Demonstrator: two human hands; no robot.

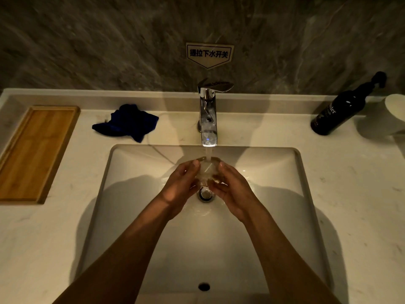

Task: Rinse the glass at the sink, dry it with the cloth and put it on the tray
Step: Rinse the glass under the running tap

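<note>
Chrome glossy tap (208,119), clear glass (207,170), matt wood tray (35,150), blue cloth (127,122).

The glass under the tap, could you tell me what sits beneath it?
Beneath the glass the sink's metal drain shows; both hands cover its sides.

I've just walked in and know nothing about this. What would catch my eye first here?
First, the two hands, left hand and right hand, cupping a clear glass under the running chrome tap, above the drain of the white sink. Next, the crumpled dark blue cloth on the counter left of the tap, and the bare wooden tray at the far left. A dark pump bottle stands at the back right.
</note>
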